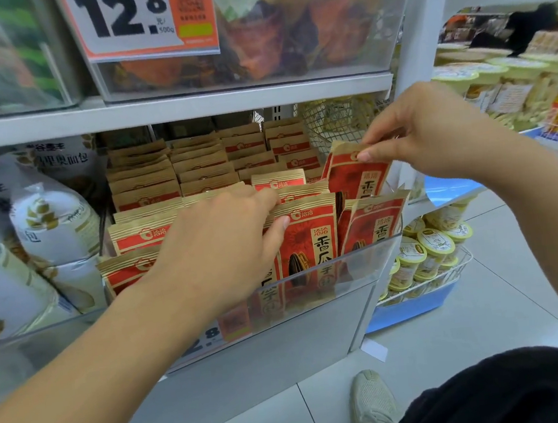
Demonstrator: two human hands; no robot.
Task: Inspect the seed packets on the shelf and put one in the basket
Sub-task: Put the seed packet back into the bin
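**Two hands among the seed packets in the clear bin**

The clear bin (362,264) on the shelf is the landmark here. Inside it stand rows of brown and red seed packets (204,171), and the rows at the back are partly in shadow, so their print is hard to read.

The right hand (434,133) pinches the top edge of one raised packet (356,175) between thumb and fingers, at the right side of the bin. The lower part of this packet is hidden behind a front right packet (371,222).

The left hand (219,241) is at the front of the bin. Its thumb lies on the front middle packet (311,239) and its fingertips go behind it, so it probably grips the top edge.

Left of the bin are white bags (48,221), blurred. A price sign (133,20) above the bin is cut off by the frame.
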